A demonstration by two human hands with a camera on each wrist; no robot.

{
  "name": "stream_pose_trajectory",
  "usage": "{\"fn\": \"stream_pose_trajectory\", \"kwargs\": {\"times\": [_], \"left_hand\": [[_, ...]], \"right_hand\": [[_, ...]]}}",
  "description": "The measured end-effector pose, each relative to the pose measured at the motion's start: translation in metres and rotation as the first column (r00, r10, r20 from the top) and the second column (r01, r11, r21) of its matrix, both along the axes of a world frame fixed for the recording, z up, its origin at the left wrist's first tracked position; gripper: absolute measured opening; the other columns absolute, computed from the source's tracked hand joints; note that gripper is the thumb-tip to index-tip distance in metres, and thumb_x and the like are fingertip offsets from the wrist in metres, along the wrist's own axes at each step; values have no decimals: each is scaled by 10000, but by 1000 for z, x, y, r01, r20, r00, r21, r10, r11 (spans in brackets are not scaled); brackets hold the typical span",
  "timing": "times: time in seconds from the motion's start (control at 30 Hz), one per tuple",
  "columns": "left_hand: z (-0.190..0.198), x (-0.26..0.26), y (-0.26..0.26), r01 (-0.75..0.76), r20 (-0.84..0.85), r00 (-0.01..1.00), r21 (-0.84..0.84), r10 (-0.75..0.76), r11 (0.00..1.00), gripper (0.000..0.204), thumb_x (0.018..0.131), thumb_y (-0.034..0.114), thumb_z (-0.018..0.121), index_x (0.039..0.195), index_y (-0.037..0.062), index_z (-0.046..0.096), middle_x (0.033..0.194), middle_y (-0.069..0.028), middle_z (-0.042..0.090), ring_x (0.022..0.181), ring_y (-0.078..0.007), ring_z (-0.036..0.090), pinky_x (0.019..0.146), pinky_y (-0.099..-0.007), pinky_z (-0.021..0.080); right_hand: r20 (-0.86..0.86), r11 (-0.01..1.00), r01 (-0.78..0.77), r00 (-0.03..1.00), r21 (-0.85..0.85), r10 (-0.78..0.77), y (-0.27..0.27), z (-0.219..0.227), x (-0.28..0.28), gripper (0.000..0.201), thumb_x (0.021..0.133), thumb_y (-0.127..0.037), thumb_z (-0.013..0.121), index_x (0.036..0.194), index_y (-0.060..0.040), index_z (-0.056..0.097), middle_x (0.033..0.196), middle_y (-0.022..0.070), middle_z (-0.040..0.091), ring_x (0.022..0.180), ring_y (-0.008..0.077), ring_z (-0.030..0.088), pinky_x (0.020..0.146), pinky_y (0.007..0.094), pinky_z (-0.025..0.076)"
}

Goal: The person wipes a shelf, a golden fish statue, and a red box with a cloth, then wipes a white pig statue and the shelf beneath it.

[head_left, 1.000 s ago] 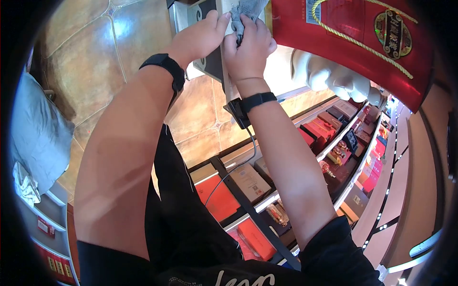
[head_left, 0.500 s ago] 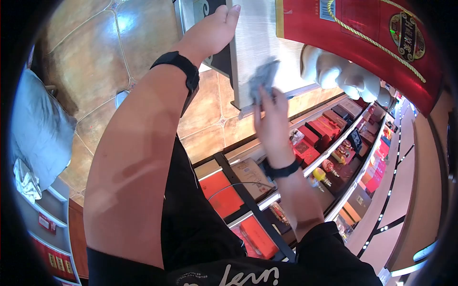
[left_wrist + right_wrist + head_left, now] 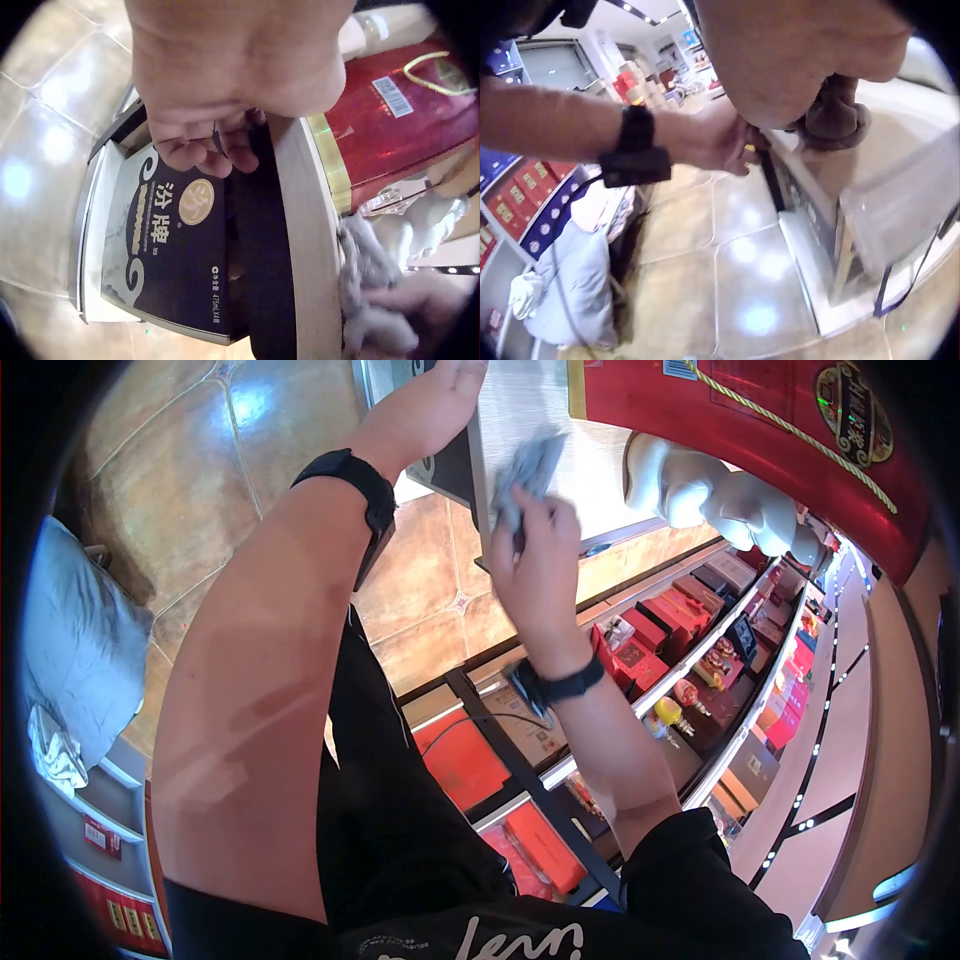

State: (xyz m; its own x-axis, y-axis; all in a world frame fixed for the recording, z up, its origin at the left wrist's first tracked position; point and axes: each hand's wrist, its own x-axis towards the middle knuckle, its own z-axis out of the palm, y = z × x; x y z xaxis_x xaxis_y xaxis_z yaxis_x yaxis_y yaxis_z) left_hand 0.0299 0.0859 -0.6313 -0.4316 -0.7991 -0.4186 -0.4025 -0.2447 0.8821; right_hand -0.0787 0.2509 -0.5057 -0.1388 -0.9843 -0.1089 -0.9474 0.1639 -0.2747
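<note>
A pale, wood-grained top (image 3: pixel 595 465) has my left hand (image 3: pixel 425 415) at its left edge. In the left wrist view, bent fingers of the left hand (image 3: pixel 232 82) grip that dark edge, above a black box (image 3: pixel 176 247) with a round gold emblem. My right hand (image 3: pixel 540 570) holds a bunched, blurred grey cloth (image 3: pixel 528 468) against the top's surface. The same cloth (image 3: pixel 367 259) shows at the right of the left wrist view. In the right wrist view the right hand (image 3: pixel 802 60) presses on the cloth (image 3: pixel 836 127).
Beyond the cloth stand a large red bag (image 3: pixel 740 440) with a yellow cord and a white rounded figure (image 3: pixel 690 485). Low shelves with red boxes (image 3: pixel 465 760) run along the right. A grey cover (image 3: pixel 80 630) lies at the left, over tiled floor (image 3: pixel 170 490).
My right hand has left its place beside the left hand, carrying the cloth down the top, then slightly back up and left. The left hand stays at the edge.
</note>
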Motion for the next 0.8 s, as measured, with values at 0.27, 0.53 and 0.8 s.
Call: {"fn": "stream_pose_trajectory", "kwargs": {"times": [0.27,0.53,0.8], "left_hand": [[14,4,-3,51,20,998,88,-53,995,744,1108,545,217,1468,-65,447,1440,-350,533,1380,-451,504,1179,-455,379],[5,1,0,-24,-11,1000,22,24,999,751,1112,552,244,1488,-70,433,1452,-348,525,1400,-459,480,1189,-452,376],[2,6,0,0,-114,993,118,14,993,721,1077,682,239,1210,39,535,882,-138,637,884,-289,630,921,-420,476]], "right_hand": [[10,979,119,992,166,-122,20,17,-49,266,957,-63,633,1205,31,618,1102,264,589,1033,430,585,922,485,493],[-255,977,92,957,-192,-141,-63,-36,-94,356,962,-99,580,1261,94,583,1217,318,572,1154,493,561,1016,518,467],[3,992,-73,997,103,73,19,8,-30,507,923,22,593,1420,44,496,1342,333,523,1278,489,512,1096,507,435]]}}
